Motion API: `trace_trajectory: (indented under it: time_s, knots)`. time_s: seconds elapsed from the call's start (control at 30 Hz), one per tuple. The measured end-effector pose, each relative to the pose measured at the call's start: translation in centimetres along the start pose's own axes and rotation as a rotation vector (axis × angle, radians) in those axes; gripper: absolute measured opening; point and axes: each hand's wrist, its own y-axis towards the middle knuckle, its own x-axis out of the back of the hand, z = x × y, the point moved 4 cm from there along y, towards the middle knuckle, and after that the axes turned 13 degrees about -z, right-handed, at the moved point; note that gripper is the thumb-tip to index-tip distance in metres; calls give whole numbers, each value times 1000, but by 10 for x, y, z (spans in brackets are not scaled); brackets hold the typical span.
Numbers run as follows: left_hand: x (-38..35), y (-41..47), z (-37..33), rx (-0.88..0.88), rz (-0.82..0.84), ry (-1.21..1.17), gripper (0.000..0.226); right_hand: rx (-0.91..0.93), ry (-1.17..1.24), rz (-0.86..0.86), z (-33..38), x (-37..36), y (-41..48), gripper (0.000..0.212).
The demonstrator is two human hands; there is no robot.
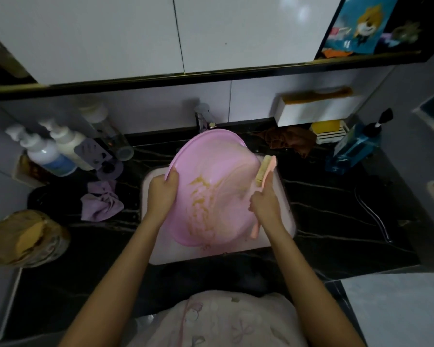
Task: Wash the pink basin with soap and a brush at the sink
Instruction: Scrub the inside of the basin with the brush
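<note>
The pink basin stands tilted in the white sink, its inside facing me and streaked with yellowish smears. My left hand grips the basin's left rim, thumb over the edge. My right hand holds the pink handle of a brush. The brush's pale bristles lie against the basin's right inner wall near the rim. The tap rises behind the basin's top edge.
Two white pump bottles and a clear bottle stand on the black counter at left, with a lilac cloth and a jar. At right are a brown cloth, yellow soap on a rack and a blue pump bottle.
</note>
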Motion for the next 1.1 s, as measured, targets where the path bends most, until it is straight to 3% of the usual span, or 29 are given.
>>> trace_trajectory:
  time_s: [0.2, 0.3, 0.4, 0.47, 0.63, 0.73, 0.8, 0.93, 0.97, 1.03, 1.1]
  knots:
    - [16, -15, 24, 19, 12, -310, 9, 369, 101, -63, 9, -6, -27, 59]
    - [26, -21, 47, 82, 42, -327, 26, 578, -53, 26, 22, -1, -44, 58]
    - [21, -40, 67, 251, 112, -347, 7, 682, -228, 72, 24, 0, -44, 60]
    - [18, -47, 81, 318, 77, -295, 17, 690, -267, 74, 24, -1, -35, 62]
    - [23, -37, 41, 118, -109, -197, 45, 593, -116, 24, 28, 14, -4, 57]
    - [20, -25, 5, -58, -94, -119, 50, 561, -56, 7, 33, 22, 12, 52]
    - [13, -19, -4, -109, -63, -86, 51, 641, -136, 23, 40, 23, 1, 53]
    - [5, -14, -9, -112, -68, -33, 53, 1064, -421, 65, 31, 30, -34, 51]
    - [3, -14, -11, -123, -63, -17, 53, 1052, -460, 29, 30, 38, -24, 50]
    - [0, -14, -17, -156, -54, 33, 53, 829, -409, -15, 37, 48, 10, 48]
    - [-6, -13, -21, -170, -37, 68, 52, 738, -371, 26, 48, 43, 14, 52]
